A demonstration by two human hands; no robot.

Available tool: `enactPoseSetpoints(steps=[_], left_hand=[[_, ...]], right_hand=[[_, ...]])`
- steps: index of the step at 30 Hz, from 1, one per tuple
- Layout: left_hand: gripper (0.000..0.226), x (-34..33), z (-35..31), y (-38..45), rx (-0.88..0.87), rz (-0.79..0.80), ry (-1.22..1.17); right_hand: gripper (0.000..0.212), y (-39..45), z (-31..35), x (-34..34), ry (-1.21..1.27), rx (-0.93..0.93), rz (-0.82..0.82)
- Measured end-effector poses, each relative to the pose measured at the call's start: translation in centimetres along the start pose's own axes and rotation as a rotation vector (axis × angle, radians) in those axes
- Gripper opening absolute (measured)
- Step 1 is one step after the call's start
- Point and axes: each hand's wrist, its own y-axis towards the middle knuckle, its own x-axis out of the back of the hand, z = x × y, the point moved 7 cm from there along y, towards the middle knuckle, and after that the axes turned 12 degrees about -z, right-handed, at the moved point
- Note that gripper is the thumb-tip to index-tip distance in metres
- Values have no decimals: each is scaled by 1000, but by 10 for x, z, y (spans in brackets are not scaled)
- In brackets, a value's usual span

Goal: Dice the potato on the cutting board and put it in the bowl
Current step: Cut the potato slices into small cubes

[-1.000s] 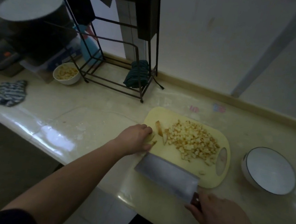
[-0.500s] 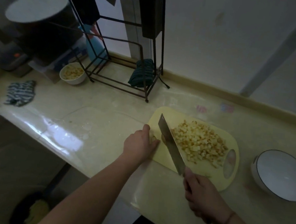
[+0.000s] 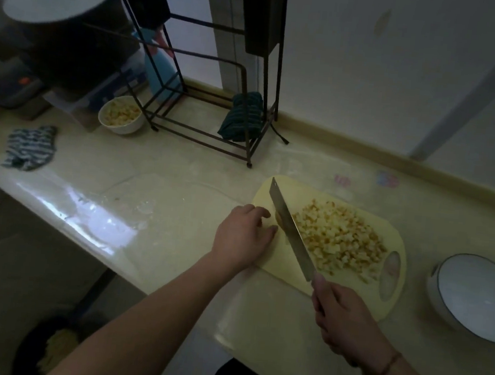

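Observation:
A pale yellow cutting board [image 3: 284, 259] lies on the counter with a heap of diced potato [image 3: 338, 240] on its right half. My right hand [image 3: 345, 320] grips the handle of a cleaver [image 3: 290, 229], whose blade stands edge-down across the board, just left of the heap. My left hand [image 3: 243, 236] rests at the board's left edge with fingers curled over a small remaining potato piece [image 3: 278, 219], mostly hidden by the fingers and the blade. An empty white bowl [image 3: 477, 298] with a dark rim sits right of the board.
A black wire rack [image 3: 211, 114] with a dark cloth stands behind the board. A second small bowl of diced pieces [image 3: 121, 114] sits at the back left beside a dark pot. A striped rag [image 3: 29, 146] lies at far left. The counter's front edge drops off near my forearms.
The cleaver went from lying flat near the board's front to standing edge-down beside my left fingers. My left hand stayed on the small piece; the view shifted slightly.

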Motion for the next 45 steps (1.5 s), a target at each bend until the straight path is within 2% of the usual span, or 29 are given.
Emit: enactPoseSetpoints(steps=[6,18,24,26,29,31,35,42,45], left_hand=[[26,-15,-26,24,-73,-81,50],[25,-27,-35,42,-61,-35,163],[23,-9,-17,29,-161,-86,-56],[28,-1,0,19,-259,-62,-82],[48,-3,21,-1,-452,58,-30],[61,-10,28,-10,-489,136,12],[61,-16,24,-14,-453,107,15],[51,-19,26,-13,-209,-20,-150],[47,-23,18,-13,-188,-57,-186]], right_hand=[[57,10,8,10,-96,95,-116],[60,13,6,16,-112,62,-162],[53,-7,4,9,87,15,-117],[51,-12,0,-1,116,-17,-72],[52,-12,-6,-16,93,-28,-46],[52,-10,-13,-23,91,-62,-46],[51,-4,-20,-27,56,-98,-40],[50,3,-22,-27,52,-163,-29],[53,4,-18,-29,12,-125,-28]])
